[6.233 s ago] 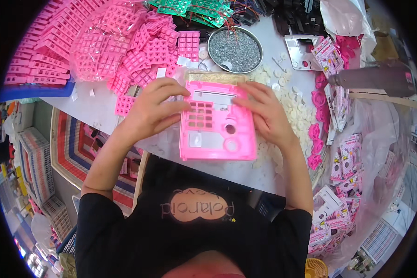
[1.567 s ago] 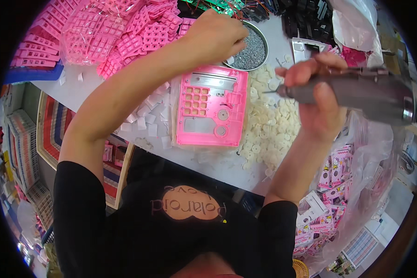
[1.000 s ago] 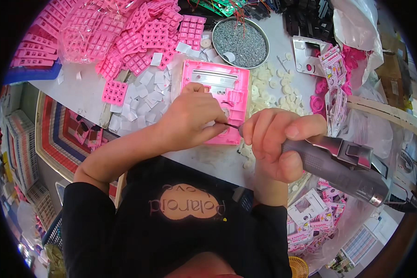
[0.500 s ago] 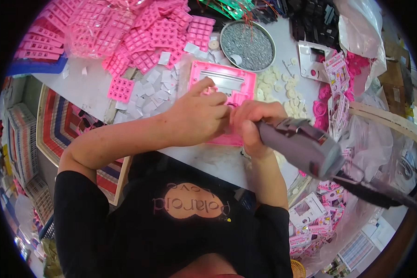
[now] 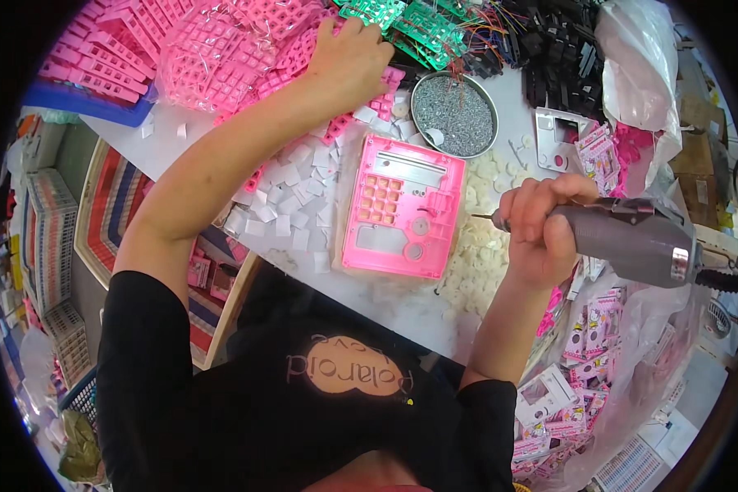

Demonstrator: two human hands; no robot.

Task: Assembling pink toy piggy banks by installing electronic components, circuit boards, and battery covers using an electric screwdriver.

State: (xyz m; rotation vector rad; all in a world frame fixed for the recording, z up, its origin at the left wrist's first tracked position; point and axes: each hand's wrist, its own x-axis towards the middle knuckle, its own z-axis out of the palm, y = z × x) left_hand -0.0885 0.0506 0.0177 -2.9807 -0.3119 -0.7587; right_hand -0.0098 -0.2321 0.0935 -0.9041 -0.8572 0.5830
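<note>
My right hand (image 5: 543, 225) is wrapped round a grey electric screwdriver (image 5: 623, 242), its thin bit pointing left over the bench. To the left of the bit lies an open pink plastic housing (image 5: 354, 238) with a grid of square holes, a clear window and round recesses. My left hand (image 5: 348, 66) reaches to the far side, over the pink keypad frames (image 5: 291, 61) and beside green circuit boards (image 5: 430, 33). Its fingers curl down at the boards' edge; whatever they touch or hold is hidden.
A round metal dish of small screws (image 5: 455, 115) stands behind the housing. White paper squares (image 5: 291, 197) lie left of it, cream plastic discs (image 5: 476, 271) to its right. Black plastic parts (image 5: 562, 57) are heaped at far right. Bagged pink-and-white printed parts (image 5: 566, 410) sit at lower right.
My left hand has left the housing for the far boards. My right hand has drawn the screwdriver rightward off the housing, whose hole grid now shows.
</note>
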